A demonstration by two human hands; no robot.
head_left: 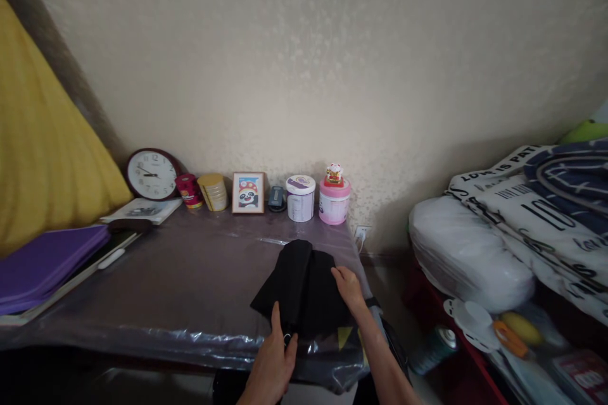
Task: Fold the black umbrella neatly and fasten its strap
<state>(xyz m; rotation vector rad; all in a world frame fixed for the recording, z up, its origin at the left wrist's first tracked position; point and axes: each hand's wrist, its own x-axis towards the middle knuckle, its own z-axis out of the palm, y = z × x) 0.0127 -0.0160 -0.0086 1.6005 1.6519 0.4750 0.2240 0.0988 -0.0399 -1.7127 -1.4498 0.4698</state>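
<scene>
A black folding umbrella (pixel 297 285) lies near the front right of the table, its canopy collapsed but loose, with folds spread to both sides. My left hand (pixel 273 361) is closed around its handle end at the table's front edge, index finger stretched along the fabric. A small shiny ring shows beside the thumb. On the right side of the canopy, my right hand (pixel 349 288) pinches the edge of the black cloth. Its fingertips are partly hidden by the fabric.
Along the wall stand a clock (pixel 152 174), a red can (pixel 189 191), a yellow tub (pixel 213 192), a panda picture frame (pixel 247 193), a white tub (pixel 301 199) and a pink tub (pixel 334 205). Purple folders (pixel 52 262) lie left. A spray can (pixel 434 349) stands right of the table (pixel 190 285).
</scene>
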